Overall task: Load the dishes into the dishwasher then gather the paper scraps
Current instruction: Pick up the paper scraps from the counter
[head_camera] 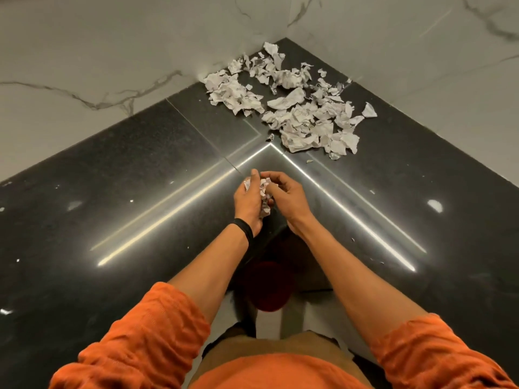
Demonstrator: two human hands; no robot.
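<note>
1. Polished black tabletop [140, 178] fills a corner between two white marble walls [112, 51]. Bright light strips are mirrored in it.
2. Loose paper scraps [303, 116], too many to count, lie in two rough clusters deep in that corner, well apart from the hands. Two stray bits [309, 161] sit nearer.
3. Nothing stands between hands and scraps.
4. Both hands meet over the tabletop's middle. The left hand [248, 202] and right hand [292, 202] have curled fingers [276, 176] gripping one wad of paper [265, 192] between them.
5. One black wristband [245, 227] is on the left wrist, and the two orange sleeves [146, 332] are pushed up.
6. One dark red round thing [266, 287] sits below the front edge. I cannot tell whether it is a container.
</note>
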